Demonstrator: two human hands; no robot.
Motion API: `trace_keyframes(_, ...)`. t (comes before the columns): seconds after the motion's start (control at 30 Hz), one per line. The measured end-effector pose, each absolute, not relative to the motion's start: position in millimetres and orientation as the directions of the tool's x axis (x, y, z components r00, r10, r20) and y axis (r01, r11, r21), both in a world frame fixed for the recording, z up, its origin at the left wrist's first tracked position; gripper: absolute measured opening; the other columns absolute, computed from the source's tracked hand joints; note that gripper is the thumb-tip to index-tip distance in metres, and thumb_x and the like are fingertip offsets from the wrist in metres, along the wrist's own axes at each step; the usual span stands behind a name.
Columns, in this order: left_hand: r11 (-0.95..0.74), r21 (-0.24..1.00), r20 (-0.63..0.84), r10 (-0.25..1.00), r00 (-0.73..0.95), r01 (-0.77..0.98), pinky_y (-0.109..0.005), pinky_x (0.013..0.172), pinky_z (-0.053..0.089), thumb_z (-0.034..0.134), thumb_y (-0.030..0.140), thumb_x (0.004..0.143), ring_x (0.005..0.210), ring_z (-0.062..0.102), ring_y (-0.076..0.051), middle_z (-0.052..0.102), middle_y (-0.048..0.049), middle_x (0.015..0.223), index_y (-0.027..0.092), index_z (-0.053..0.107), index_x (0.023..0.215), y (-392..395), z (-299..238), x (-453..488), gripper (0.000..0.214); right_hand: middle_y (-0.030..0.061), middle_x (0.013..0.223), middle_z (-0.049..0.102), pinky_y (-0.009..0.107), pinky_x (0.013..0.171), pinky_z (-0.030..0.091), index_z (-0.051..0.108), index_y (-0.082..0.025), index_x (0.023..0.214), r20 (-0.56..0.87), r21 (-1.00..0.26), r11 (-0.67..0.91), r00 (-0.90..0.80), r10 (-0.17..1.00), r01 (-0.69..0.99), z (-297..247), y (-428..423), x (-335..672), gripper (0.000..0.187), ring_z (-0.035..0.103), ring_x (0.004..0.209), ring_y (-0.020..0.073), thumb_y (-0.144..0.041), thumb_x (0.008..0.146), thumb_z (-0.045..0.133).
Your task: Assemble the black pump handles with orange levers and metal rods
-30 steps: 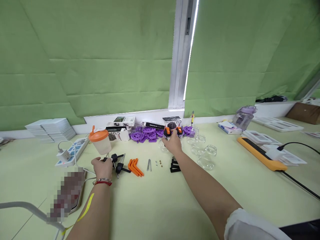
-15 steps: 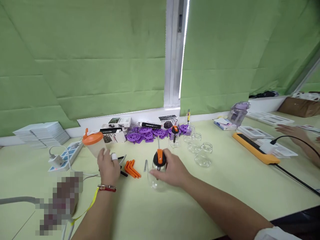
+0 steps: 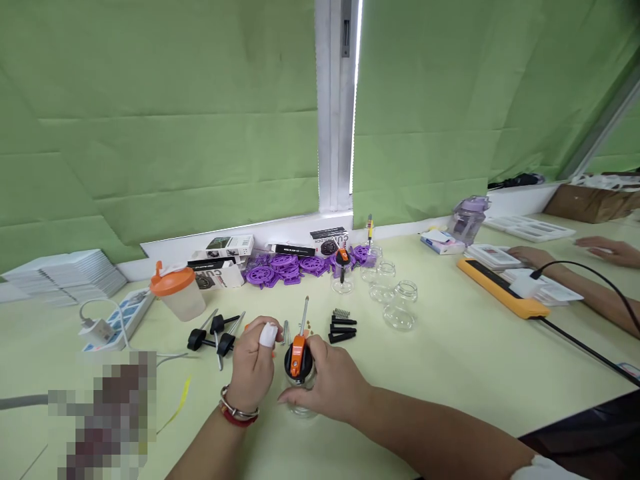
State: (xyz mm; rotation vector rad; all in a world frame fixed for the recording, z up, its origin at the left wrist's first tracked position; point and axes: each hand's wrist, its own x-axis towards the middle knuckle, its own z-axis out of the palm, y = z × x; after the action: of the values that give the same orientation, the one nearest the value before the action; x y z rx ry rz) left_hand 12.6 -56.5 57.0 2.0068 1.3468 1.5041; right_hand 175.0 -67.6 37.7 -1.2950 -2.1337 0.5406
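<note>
With right hand (image 3: pixel 330 390), clasped a small glass jar (image 3: pixel 300 408) from its right side, upright on the pale green table (image 3: pixel 450 373), close to the front edge. Topped with a black lid (image 3: pixel 295 365) and an orange clip (image 3: pixel 297 350), with a thin metal rod (image 3: pixel 304 312) poking up behind. Curled left hand (image 3: pixel 253 363) just beside the lid, white-wrapped fingertip (image 3: pixel 269 335) raised; could not tell whether anything was pinched in it, or whether it touched the lid.

Noted close behind the hands: black knobbed pins (image 3: pixel 213 328) to the left, two short steel pins (image 3: pixel 285 330) in the middle, black strips (image 3: pixel 343 330) and a small spring (image 3: pixel 341 312) to the right.

Further back, saw open clear jars (image 3: pixel 400 310), seemingly empty, and one more clip-topped jar (image 3: pixel 343 272) in front of purple gears (image 3: pixel 285 267) and small boxes (image 3: pixel 225 253). Off to the left, spotted a cloudy cup (image 3: pixel 176 300) with an orange cover, contents not readable, beside a white power strip (image 3: pixel 123 319). Far right, glimpsed another person's hand (image 3: pixel 537 257) near a yellow-orange bar (image 3: pixel 503 292).

Could not judge the held jar's inside, mostly hidden by the fingers.
</note>
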Motion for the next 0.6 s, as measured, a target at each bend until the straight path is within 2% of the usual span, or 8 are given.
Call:
trace_keyframes(0.13,-0.526,0.725,0.587,0.809,-0.001,0.445,-0.028,0.064,0.043,0.038,0.026,0.093,0.071,0.053,-0.015,0.055,-0.0033,0.077,0.017,0.058,0.077,-57.9,61.5,11.7,0.028,0.0058,0.084,0.066,0.03,0.06,0.042,0.047,-0.018,0.097,0.271,-0.642,0.43,-0.337,0.902,0.635,34.6,-67.5,173.2,0.071,0.064,0.073,0.0257,-0.061,0.05,0.078)
trace_keyframes(0.3,-0.55,0.683,0.585,0.806,0.09,0.481,-0.03,0.071,0.044,0.041,0.025,0.091,0.079,0.054,-0.017,0.055,-0.005,0.083,0.017,0.054,0.068,-59.2,62.7,17.1,0.028,0.0061,0.087,0.066,0.029,0.06,0.042,0.047,-0.019,0.099,0.279,-0.663,0.441,-0.348,0.895,0.605,33.0,-65.6,172.9,0.072,0.063,0.075,0.0251,-0.061,0.05,0.078)
trace_keyframes(0.4,-0.539,0.72,0.568,0.82,0.076,0.437,-0.031,0.077,0.043,0.04,0.026,0.092,0.089,0.054,-0.019,0.055,-0.0063,0.088,0.018,0.055,0.071,-57.0,58.7,16.7,0.027,0.0054,0.086,0.065,0.029,0.059,0.042,0.047,-0.019,0.099,0.289,-0.672,0.448,-0.349,0.891,0.589,32.4,-65.4,174.3,0.072,0.063,0.074,0.0244,-0.062,0.05,0.077)
trace_keyframes(0.53,-0.492,0.86,0.495,0.869,0.017,0.137,-0.033,0.082,0.045,0.044,0.031,0.092,0.09,0.054,-0.017,0.054,-0.006,0.101,0.02,0.052,0.084,-53.5,50.8,15.7,0.015,0.004,0.084,0.064,0.027,0.058,0.04,0.048,-0.019,0.098,0.295,-0.685,0.454,-0.353,0.888,0.57,32.6,-66.3,175.3,0.07,0.061,0.072,0.0225,-0.062,0.051,0.077)
trace_keyframes(0.6,-0.459,0.888,0.459,0.887,0.052,-0.014,-0.037,0.086,0.045,0.047,0.036,0.09,0.092,0.055,-0.018,0.053,-0.0075,0.111,0.022,0.049,0.096,-53.7,48.5,16.9,0.016,0.003,0.08,0.063,0.026,0.055,0.039,0.048,-0.019,0.097,0.278,-0.69,0.44,-0.35,0.895,0.575,33.1,-67.1,174.9,0.069,0.06,0.068,0.0209,-0.062,0.051,0.077)
